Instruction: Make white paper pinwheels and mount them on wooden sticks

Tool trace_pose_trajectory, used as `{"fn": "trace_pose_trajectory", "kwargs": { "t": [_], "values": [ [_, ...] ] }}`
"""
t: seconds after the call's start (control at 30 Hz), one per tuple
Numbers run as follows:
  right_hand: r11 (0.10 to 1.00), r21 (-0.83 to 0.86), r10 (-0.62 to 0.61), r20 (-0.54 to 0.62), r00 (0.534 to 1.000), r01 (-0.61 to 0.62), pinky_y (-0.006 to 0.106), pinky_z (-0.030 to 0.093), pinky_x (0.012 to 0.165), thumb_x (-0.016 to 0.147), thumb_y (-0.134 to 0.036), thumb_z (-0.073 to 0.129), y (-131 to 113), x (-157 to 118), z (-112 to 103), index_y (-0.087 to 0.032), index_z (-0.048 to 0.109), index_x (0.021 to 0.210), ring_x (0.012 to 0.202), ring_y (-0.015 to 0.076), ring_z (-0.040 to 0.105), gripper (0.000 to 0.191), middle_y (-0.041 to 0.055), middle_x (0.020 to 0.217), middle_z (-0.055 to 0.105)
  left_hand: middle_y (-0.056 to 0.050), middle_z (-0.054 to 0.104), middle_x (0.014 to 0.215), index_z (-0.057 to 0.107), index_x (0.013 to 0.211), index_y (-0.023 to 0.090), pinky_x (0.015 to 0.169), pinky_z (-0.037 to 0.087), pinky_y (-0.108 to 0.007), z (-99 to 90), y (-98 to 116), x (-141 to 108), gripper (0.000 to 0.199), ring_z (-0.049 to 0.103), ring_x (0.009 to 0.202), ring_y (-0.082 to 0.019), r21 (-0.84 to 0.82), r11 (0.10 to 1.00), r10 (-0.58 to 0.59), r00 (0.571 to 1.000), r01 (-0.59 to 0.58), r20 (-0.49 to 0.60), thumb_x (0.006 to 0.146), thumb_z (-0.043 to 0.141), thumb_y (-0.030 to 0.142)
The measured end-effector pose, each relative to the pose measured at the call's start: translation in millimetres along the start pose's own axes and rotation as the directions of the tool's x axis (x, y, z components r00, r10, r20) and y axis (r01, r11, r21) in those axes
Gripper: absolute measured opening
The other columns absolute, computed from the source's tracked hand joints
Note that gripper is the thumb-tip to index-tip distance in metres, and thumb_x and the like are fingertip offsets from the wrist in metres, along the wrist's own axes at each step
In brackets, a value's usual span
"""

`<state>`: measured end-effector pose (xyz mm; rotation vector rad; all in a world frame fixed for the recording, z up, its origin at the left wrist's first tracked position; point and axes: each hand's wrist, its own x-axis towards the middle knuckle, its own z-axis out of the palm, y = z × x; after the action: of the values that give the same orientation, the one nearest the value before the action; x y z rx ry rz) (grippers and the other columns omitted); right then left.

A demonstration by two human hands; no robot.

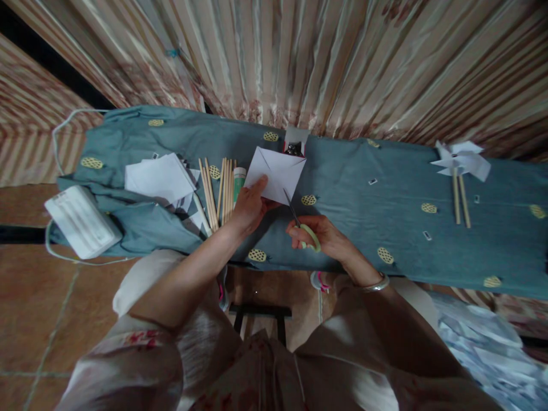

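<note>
On the left of the surface (pixel 346 171), paper sheets (pixel 158 178) lie beside wooden sticks (pixel 209 197). Mid-surface, the left hand (pixel 249 206) pinches a white paper square (pixel 280 168); scissors (pixel 293 213), gripped in the right hand (pixel 323 233), meet its near right corner. Paper pinwheels (pixel 471 160) lie at the right end.

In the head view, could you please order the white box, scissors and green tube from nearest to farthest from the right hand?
1. Scissors, in the right hand.
2. Green tube, left of that hand.
3. White box, far left.
</note>
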<state>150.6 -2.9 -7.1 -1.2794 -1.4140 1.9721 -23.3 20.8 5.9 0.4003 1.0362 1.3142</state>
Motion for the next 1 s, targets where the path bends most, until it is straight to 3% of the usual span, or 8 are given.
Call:
{"fn": "trace_pose_trajectory", "kwargs": {
  "t": [0.17,0.37,0.5,0.7,1.0],
  "values": [
    [1.000,0.025,0.010,-0.011,1.000,-0.010,0.023,0.043,0.048,0.061,-0.059,0.082,0.2,0.4,0.1,-0.020,0.066,0.074,0.048,0.0097,0.056,0.044,-0.0045,0.052,0.062,-0.010,0.075,0.099,0.067,0.085,0.017,0.093,0.058,-0.044,-1.5,-0.2,1.1,0.020,0.067,0.112,-0.028,0.014,1.000,-0.001,1.000,0.001,-0.005,0.097,0.051,0.020],
    [1.000,0.007,0.002,-0.017,1.000,-0.002,0.022,0.042,0.045,0.060,-0.058,0.084,-3.9,-0.1,0.2,-0.020,0.065,0.074,0.046,0.0092,0.055,0.044,-0.0050,0.052,0.062,-0.009,0.075,0.103,0.067,0.089,0.019,0.090,0.059,-0.039,-1.9,-0.8,2.2,0.012,0.068,0.112,-0.025,-0.003,1.000,0.010,1.000,-0.010,-0.020,0.094,0.056,0.021],
    [1.000,0.030,0.007,-0.008,1.000,-0.007,0.022,0.041,0.045,0.058,-0.056,0.086,-3.4,1.1,0.5,-0.020,0.065,0.073,0.046,0.0090,0.055,0.044,-0.0057,0.051,0.060,-0.006,0.076,0.097,0.067,0.088,0.020,0.088,0.059,-0.035,-3.5,-0.4,3.2,0.016,0.070,0.107,-0.022,0.006,1.000,-0.004,1.000,0.004,-0.018,0.096,0.053,0.021],
    [0.998,0.062,0.025,-0.023,0.999,-0.023,0.021,0.042,0.046,0.053,-0.053,0.089,-3.4,2.0,1.6,-0.019,0.065,0.071,0.045,0.0081,0.053,0.045,-0.0060,0.050,0.059,-0.003,0.075,0.087,0.066,0.085,0.021,0.085,0.059,-0.035,-2.3,1.6,3.9,0.023,0.072,0.096,-0.020,0.009,1.000,0.005,1.000,-0.005,-0.019,0.098,0.047,0.018],
    [1.000,0.022,-0.010,-0.032,0.999,0.010,0.023,0.047,0.047,0.054,-0.058,0.087,-2.7,3.2,0.9,-0.020,0.064,0.070,0.046,0.0095,0.055,0.047,-0.0059,0.051,0.060,-0.008,0.075,0.091,0.066,0.084,0.018,0.086,0.059,-0.038,-0.5,-3.0,-1.2,0.020,0.070,0.099,-0.024,0.019,1.000,-0.011,1.000,0.011,0.023,0.096,0.052,0.020]
  ]
}}
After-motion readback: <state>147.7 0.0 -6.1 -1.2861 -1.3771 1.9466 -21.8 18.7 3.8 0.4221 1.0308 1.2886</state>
